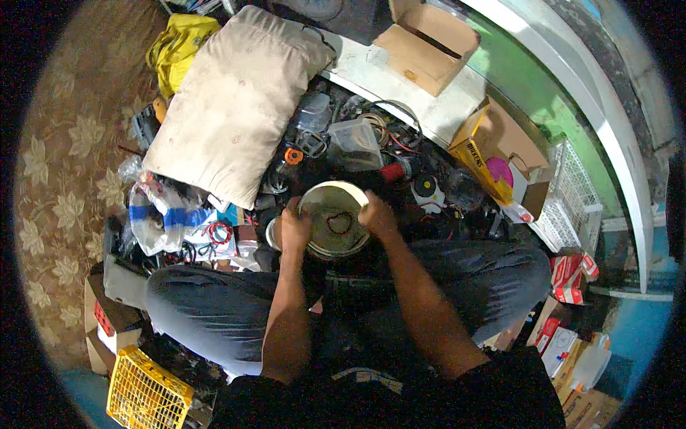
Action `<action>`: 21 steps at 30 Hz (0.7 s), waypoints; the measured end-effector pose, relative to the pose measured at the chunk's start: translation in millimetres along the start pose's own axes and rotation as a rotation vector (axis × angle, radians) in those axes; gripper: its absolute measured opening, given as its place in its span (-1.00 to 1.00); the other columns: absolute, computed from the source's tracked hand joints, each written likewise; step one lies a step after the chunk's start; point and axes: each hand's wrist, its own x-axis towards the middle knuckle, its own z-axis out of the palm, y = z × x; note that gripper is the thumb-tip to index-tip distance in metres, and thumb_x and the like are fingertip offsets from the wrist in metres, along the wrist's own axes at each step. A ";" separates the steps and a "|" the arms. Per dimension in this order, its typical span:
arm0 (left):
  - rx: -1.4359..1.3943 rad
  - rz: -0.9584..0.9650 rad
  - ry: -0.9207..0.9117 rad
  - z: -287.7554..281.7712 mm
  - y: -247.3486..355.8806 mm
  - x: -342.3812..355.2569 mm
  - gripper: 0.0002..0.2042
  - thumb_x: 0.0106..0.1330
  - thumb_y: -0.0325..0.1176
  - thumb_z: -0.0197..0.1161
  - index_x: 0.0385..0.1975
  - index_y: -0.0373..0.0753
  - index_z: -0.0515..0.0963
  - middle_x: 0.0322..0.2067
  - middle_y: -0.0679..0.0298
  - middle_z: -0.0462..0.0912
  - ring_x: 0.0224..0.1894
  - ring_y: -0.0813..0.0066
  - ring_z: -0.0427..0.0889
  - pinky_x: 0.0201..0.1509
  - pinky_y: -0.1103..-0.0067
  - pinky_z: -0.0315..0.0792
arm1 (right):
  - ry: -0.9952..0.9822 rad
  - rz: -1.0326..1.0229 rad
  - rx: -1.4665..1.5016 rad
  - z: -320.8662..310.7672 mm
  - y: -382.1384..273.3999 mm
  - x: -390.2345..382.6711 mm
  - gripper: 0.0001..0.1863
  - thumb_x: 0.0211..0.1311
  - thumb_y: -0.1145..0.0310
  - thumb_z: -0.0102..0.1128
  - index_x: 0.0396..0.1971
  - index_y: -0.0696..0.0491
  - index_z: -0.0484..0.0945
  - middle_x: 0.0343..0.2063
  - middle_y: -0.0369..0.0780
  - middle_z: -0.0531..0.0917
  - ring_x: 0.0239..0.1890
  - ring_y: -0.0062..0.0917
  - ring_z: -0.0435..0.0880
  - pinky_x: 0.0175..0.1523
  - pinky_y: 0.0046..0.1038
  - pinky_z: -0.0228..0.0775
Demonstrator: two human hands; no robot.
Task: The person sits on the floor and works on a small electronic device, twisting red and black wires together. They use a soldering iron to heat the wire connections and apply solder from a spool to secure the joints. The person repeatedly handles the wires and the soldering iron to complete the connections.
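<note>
A round, cream-rimmed container [329, 239] with a dingy inside is held in front of my lap, with a loop of thin dark reddish cord [336, 222] lying in it. My left hand [294, 223] grips its left side and my right hand [374, 214] grips its right side, both with fingers curled on the rim. A white round piece [271, 234] is partly hidden behind my left hand. Clutter of cables, parts and plastic tubs surrounds the container.
A beige cushion [218, 114] lies front-left, beside a yellow bag [179, 43]. Cardboard boxes [421, 53] sit on a white ledge [348, 63]; an open box [511, 129] and white basket [572, 200] stand right. A yellow crate [146, 386] is at lower left, near patterned flooring [71, 179].
</note>
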 end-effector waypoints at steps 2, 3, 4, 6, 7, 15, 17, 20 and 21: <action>0.158 -0.093 -0.100 1.1 25.1 2.9 -0.70 0.28 -0.23 0.21 -0.02 -0.16 0.57 -0.23 -0.11 0.69 -0.16 -0.13 0.67 -0.15 0.21 0.53 | 0.202 0.099 0.168 24.0 11.8 -22.5 -0.49 0.23 0.28 0.11 0.17 0.15 0.44 0.01 0.05 0.61 0.03 -0.03 0.61 0.15 -0.15 0.43; 0.238 -0.131 -0.159 3.9 37.1 2.7 -0.68 0.27 -0.24 0.21 -0.01 -0.19 0.56 -0.24 -0.10 0.69 -0.17 -0.13 0.68 -0.15 0.22 0.53 | 0.309 0.161 0.301 51.0 36.1 -23.9 -0.51 0.24 0.29 0.11 0.16 0.13 0.46 0.00 0.03 0.62 0.02 -0.04 0.61 0.14 -0.16 0.44; 0.210 -0.055 -0.125 15.7 14.1 4.2 -0.70 0.27 -0.25 0.22 -0.08 -0.26 0.60 -0.32 -0.07 0.71 -0.21 -0.11 0.69 -0.15 0.24 0.53 | 0.402 0.210 0.430 73.3 50.6 -25.1 -0.53 0.25 0.29 0.12 0.15 0.12 0.48 -0.02 0.02 0.63 0.01 -0.05 0.62 0.12 -0.17 0.45; 0.132 -0.032 -0.141 12.1 6.5 5.5 -0.73 0.28 -0.24 0.21 -0.14 -0.26 0.63 -0.33 -0.06 0.71 -0.19 -0.09 0.69 -0.13 0.23 0.52 | 0.505 0.274 0.449 100.8 50.7 -22.3 -0.60 0.25 0.34 0.12 0.08 0.10 0.53 -0.06 0.00 0.64 -0.01 -0.07 0.63 0.09 -0.21 0.46; 0.093 -0.020 -0.145 9.7 4.1 8.8 -0.74 0.28 -0.23 0.20 -0.18 -0.26 0.65 -0.34 -0.06 0.71 -0.19 -0.08 0.69 -0.12 0.23 0.52 | 0.557 0.301 0.459 111.0 46.6 -18.3 -0.63 0.24 0.37 0.12 0.04 0.09 0.56 -0.08 -0.01 0.65 -0.02 -0.09 0.64 0.08 -0.23 0.46; 0.124 0.028 0.021 9.8 -70.5 33.5 -0.74 0.26 -0.29 0.29 -0.19 -0.34 0.65 -0.26 -0.10 0.69 -0.19 -0.04 0.69 -0.06 0.28 0.50 | 0.709 0.248 0.569 90.9 -44.2 -14.6 -0.71 0.32 0.45 -0.03 -0.01 0.10 0.56 -0.14 -0.01 0.65 -0.06 -0.07 0.63 0.08 -0.20 0.45; 0.127 0.067 0.015 -4.7 -68.9 38.6 -0.72 0.26 -0.31 0.30 -0.16 -0.40 0.63 -0.26 -0.12 0.70 -0.19 0.01 0.71 -0.06 0.34 0.50 | 0.714 0.184 0.593 98.0 -51.8 -8.0 -0.70 0.30 0.48 -0.02 -0.02 0.11 0.56 -0.15 0.00 0.64 -0.07 -0.05 0.62 0.09 -0.19 0.43; 0.236 -0.058 0.008 -24.3 -59.1 61.1 -0.72 0.27 -0.34 0.27 -0.14 -0.42 0.61 -0.28 -0.11 0.70 -0.21 0.05 0.72 -0.12 0.38 0.51 | 0.729 0.120 0.577 105.3 -70.6 5.1 -0.69 0.20 0.52 0.06 -0.04 0.19 0.55 -0.11 0.02 0.61 -0.02 -0.05 0.57 0.13 -0.19 0.39; 0.201 -0.050 0.024 -25.6 -56.4 64.0 -0.73 0.26 -0.36 0.27 -0.15 -0.43 0.61 -0.30 -0.10 0.70 -0.22 0.05 0.72 -0.12 0.37 0.52 | 0.744 0.175 0.572 111.5 -74.0 15.3 -0.69 0.20 0.50 0.07 -0.05 0.19 0.55 -0.11 0.03 0.60 -0.01 -0.05 0.57 0.13 -0.19 0.39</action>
